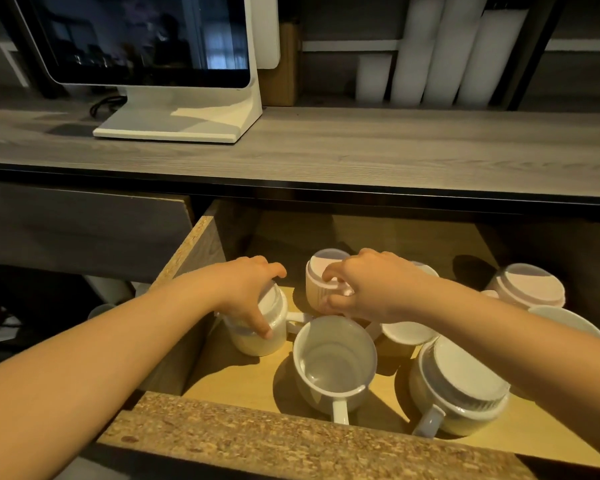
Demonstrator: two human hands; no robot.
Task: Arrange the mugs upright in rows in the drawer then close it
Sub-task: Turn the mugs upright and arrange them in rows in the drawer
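Observation:
An open wooden drawer (291,441) holds several white mugs. My left hand (248,289) grips an upside-down mug (260,337) at the drawer's left side, fingers curled over its base. My right hand (364,285) grips another upside-down mug (317,289) further back, thumb and fingers round its base. One mug (333,362) stands upright in the front middle, handle toward me. An inverted mug (461,389) sits at the front right. Another inverted mug (529,285) stands at the back right, and more mugs (407,332) lie partly hidden under my right arm.
The grey wooden countertop (361,147) overhangs the drawer's back. A white monitor (153,39) on a stand sits on it at the left, with white rolls (444,50) at the right. A shut drawer front (77,230) lies to the left.

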